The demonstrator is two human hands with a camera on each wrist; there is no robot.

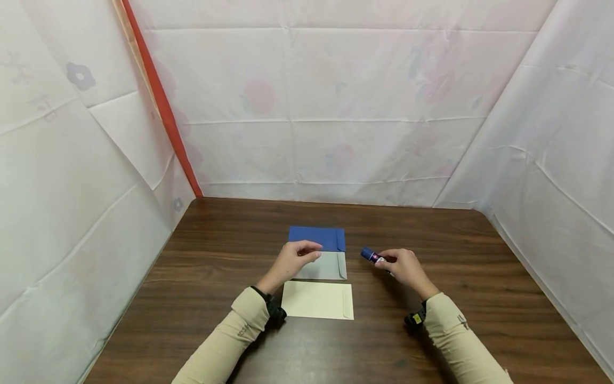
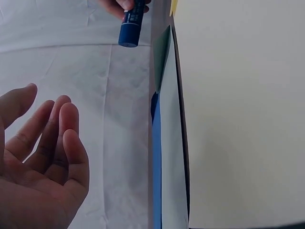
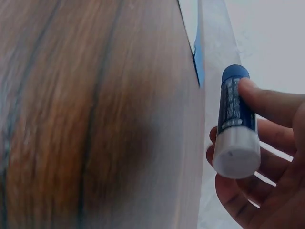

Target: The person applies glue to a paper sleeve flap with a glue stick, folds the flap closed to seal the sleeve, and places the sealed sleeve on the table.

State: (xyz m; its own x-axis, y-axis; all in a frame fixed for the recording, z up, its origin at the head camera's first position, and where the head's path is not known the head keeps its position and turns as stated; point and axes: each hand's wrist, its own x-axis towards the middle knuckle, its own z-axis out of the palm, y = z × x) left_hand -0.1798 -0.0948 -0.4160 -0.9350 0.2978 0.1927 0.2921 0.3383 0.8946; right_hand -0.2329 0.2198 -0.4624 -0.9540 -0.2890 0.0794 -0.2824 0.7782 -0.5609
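My right hand (image 1: 403, 265) grips a glue stick (image 3: 233, 107), dark blue with a blue cap and a white base, between thumb and fingers above the table. Its capped end points left in the head view. My left hand (image 1: 292, 261) hovers over the envelopes with loosely bent fingers (image 2: 69, 119) and nothing in them. Beneath it lie a blue envelope (image 1: 312, 234) at the back and a pale grey-green envelope (image 1: 326, 269) against its front edge. A cream envelope (image 1: 316, 300) lies nearest me. Each has its flap side on the right.
The envelopes lie in a column on a dark wood table (image 1: 192, 298). White patterned cloth (image 1: 336, 106) hangs behind the table and along both sides. A red strip (image 1: 163, 101) runs down the back left corner. Each wrist wears a black camera on a band.
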